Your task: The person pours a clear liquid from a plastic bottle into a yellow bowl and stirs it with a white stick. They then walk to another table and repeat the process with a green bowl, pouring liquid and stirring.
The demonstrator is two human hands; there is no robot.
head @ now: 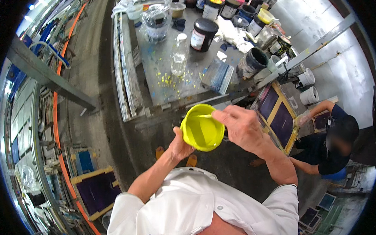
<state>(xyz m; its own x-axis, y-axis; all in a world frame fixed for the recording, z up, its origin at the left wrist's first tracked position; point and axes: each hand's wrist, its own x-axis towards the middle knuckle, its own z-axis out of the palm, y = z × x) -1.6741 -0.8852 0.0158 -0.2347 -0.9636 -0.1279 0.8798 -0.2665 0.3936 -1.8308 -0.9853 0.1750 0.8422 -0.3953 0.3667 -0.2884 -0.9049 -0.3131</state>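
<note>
My left hand [182,145] holds a round tub [203,127] of bright yellow-green ink from its lower left side, the tub's open mouth facing up. Over the tub's right rim, my right hand [242,128] grips a thin stick or spatula [204,116] coated in the same ink, its far end inside the tub. Beyond the tub stands a worktable [159,90] spattered with yellow and blue ink. On it are a clear plastic bottle [179,57], a black lidded ink jar [203,34] with a label, and a flat blue-grey block [217,76].
Many ink tubs [230,7] and white rags [231,32] crowd the table's back right, near an open dark bucket [254,62]. A co-worker [338,143] at the right holds a framed printing screen [276,114]. Another screen [97,192] leans at lower left. A metal post [50,75] stands left.
</note>
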